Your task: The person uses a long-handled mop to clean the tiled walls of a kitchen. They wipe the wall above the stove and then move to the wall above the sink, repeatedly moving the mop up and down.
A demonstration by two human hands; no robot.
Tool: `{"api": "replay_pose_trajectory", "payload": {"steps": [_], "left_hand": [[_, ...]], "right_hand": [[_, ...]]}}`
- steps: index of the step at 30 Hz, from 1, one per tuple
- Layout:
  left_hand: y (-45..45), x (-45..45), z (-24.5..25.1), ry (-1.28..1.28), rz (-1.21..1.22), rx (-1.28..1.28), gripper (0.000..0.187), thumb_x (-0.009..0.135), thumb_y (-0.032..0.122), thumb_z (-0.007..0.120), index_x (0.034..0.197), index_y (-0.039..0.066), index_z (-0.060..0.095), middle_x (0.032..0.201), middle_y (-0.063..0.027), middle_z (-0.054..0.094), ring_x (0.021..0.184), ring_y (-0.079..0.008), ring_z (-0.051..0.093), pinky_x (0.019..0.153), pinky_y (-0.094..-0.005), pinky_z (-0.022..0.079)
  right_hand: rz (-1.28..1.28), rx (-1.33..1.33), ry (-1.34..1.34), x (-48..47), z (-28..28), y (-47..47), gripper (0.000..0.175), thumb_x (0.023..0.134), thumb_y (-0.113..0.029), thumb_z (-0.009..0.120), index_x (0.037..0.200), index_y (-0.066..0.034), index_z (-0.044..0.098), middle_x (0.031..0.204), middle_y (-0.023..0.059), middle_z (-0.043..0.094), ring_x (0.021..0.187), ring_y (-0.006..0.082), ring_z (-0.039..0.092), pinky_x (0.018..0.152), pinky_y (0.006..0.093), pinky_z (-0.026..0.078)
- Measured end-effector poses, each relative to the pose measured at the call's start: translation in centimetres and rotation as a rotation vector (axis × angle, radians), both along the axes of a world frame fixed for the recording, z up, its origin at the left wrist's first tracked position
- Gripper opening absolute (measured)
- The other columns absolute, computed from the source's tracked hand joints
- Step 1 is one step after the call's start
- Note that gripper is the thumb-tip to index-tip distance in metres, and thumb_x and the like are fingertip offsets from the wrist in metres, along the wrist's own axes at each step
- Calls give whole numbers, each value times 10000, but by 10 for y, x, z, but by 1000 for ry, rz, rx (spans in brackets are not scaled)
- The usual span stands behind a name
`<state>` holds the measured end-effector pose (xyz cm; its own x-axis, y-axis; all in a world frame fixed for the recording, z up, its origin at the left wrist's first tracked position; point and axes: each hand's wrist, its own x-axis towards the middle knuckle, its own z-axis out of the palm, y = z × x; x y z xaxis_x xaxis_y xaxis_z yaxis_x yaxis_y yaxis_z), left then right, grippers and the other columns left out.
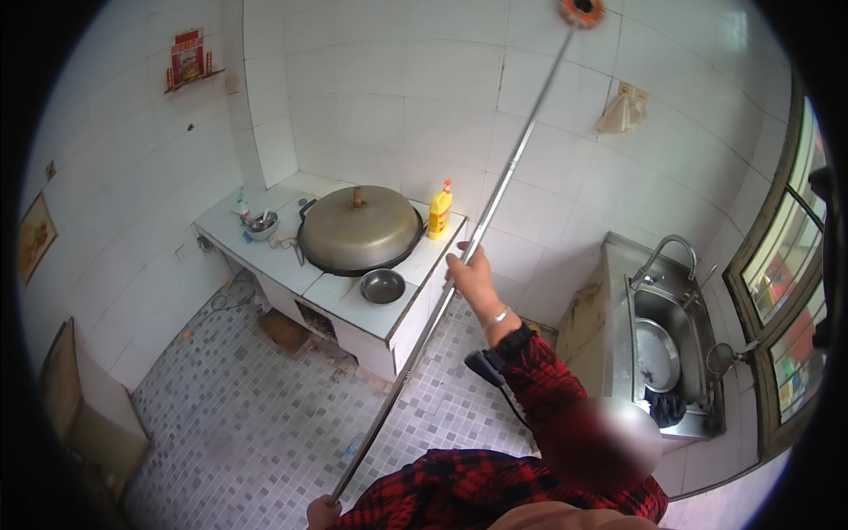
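Observation:
A long metal pole (pixel 509 173) slants from the lower left to the top of the view, with a round orange brush head (pixel 582 9) at its far end against or close to the white tiled wall. My right hand (pixel 478 281) grips the pole around its middle, arm stretched forward. At the pole's lower end, near the bottom edge, my left hand (pixel 323 513) is wrapped around it, partly cut off by the frame. Beyond the pole, a tiled stove counter (pixel 338 301) carries a large wok lid (pixel 361 222), a yellow bottle (pixel 440 213) and a metal bowl (pixel 382 286).
To the right is a steel sink (pixel 689 324) with a faucet (pixel 669 255), a round metal pan (pixel 656 354) and a dark cloth (pixel 664 408). A window (pixel 782 278) borders it. White plastic (pixel 621 114) hangs at wall sockets. Bowls and utensils (pixel 264 225) sit at the counter's left.

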<state>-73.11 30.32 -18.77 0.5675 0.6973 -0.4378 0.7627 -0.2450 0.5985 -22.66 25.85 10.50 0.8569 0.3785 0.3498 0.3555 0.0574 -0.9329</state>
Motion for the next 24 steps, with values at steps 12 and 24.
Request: {"api": "replay_pose_trajectory", "payload": {"steps": [12,24], "left_hand": [[2,-45,-16,92,-10,-297,314,687,370,588,790,76,628,717,-167,608,713,-306,591,623,-404,448],[24,-11,59,179,-319,-207,314,683,382,581,803,99,648,726,-164,610,727,-311,594,642,-406,464]], "right_hand": [[550,-293,625,-154,-150,7,193,771,-118,527,899,26,510,648,91,599,581,172,593,525,262,461],[222,-131,-27,-59,2,73,285,796,-222,470,629,-6,552,497,66,547,472,142,520,484,285,421]]}}
